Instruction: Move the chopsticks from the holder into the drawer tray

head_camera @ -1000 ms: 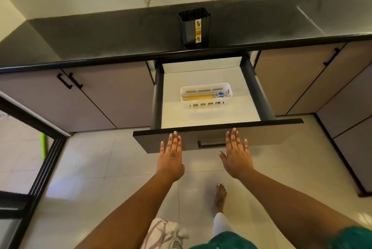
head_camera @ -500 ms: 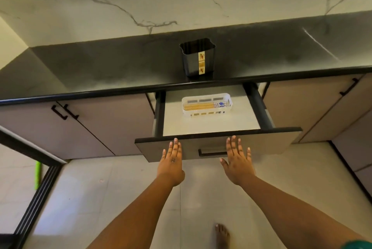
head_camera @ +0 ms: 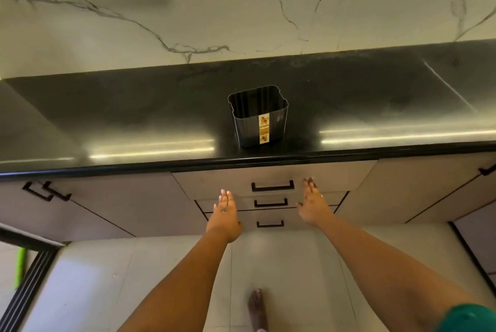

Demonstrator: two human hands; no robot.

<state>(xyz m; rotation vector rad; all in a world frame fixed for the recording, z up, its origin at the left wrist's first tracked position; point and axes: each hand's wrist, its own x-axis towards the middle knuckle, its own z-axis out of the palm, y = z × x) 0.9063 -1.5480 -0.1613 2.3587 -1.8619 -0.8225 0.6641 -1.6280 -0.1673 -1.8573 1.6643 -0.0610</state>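
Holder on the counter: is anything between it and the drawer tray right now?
Yes. The top drawer is shut flush under the countertop, so the tray is hidden behind its front. The holder looks empty. The left hand and right hand, fingers straight, are at the drawer fronts.

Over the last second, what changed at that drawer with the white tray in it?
The top drawer went from pulled out to fully shut, pushed in by both flat hands, so the white tray of chopsticks is now hidden inside. The left hand and right hand remain open at the drawer fronts, gripping nothing. The black holder stayed in place on the dark countertop, with no chopsticks visible in it.
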